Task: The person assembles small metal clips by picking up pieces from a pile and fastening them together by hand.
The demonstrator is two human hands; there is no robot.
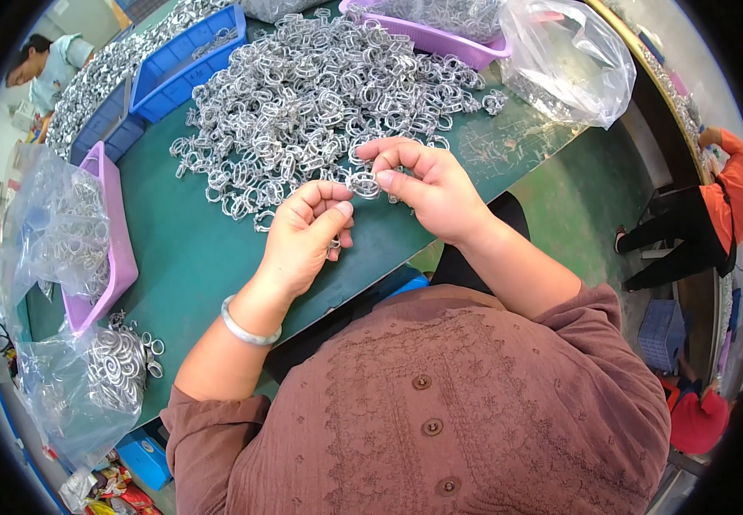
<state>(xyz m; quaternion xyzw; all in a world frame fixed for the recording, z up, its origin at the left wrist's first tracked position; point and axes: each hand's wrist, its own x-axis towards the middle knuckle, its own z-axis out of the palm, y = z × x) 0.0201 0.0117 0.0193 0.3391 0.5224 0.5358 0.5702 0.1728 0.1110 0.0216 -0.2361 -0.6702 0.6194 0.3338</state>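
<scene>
Metal ring (362, 184) between left hand (301, 232), right hand (427, 189); touching both.

A loose brown blouse with a reddish tint (509, 438) fills the lower centre of the frame, its cloth softly creased. Three round brown buttons (432, 427) run down its middle, each with a raised rim. Darker stitching (363, 369) spreads around them in lacy bands, with small scattered sprigs toward the sides. The wide sleeves (204, 433) are the same brown and end near the elbows, leaving both forearms bare. The left hand (301, 233) and right hand (431, 190) are bare too — only a smooth, pale bangle (250, 326) rings the left wrist. Black cloth (511, 215) covers a leg, right of centre.
</scene>
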